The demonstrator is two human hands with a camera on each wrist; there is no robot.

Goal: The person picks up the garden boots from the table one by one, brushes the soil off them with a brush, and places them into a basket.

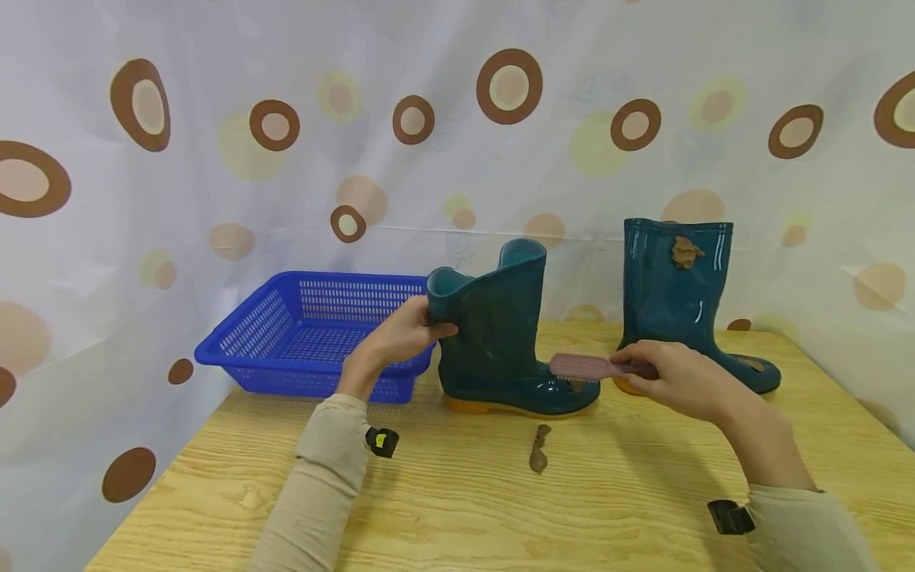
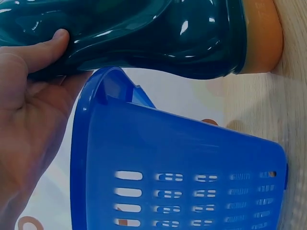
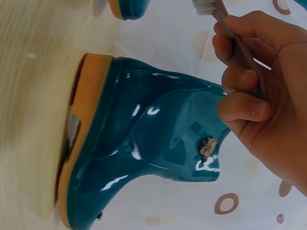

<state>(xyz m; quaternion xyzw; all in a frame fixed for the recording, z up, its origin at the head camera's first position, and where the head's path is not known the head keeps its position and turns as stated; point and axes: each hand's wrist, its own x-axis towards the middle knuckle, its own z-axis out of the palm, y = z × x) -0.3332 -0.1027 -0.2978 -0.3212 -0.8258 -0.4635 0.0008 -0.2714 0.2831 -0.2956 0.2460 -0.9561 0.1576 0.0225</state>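
Observation:
A dark green rubber boot (image 1: pixel 493 338) with an orange sole stands on the table, toe to the right. My left hand (image 1: pixel 403 332) grips the back of its shaft near the top, the thumb (image 2: pixel 50 48) lying across the rubber. My right hand (image 1: pixel 679 381) holds a pink brush (image 1: pixel 581 365) by its handle, bristles downward at the boot's toe. Beside the bristles a brown smear (image 1: pixel 576 386) shows on that toe. Behind my right hand stands a second green boot (image 1: pixel 668 290), with a brown clump (image 1: pixel 685 252) on its shaft and a brown smear (image 1: pixel 747 362) on its foot.
A blue plastic basket (image 1: pixel 272 373) with slotted walls stands left of the gripped boot, close to my left hand. On the wooden table (image 1: pixel 443 492), in front of the boot, lies a brown strip (image 1: pixel 539 450). A spotted curtain (image 1: pixel 443 183) hangs behind.

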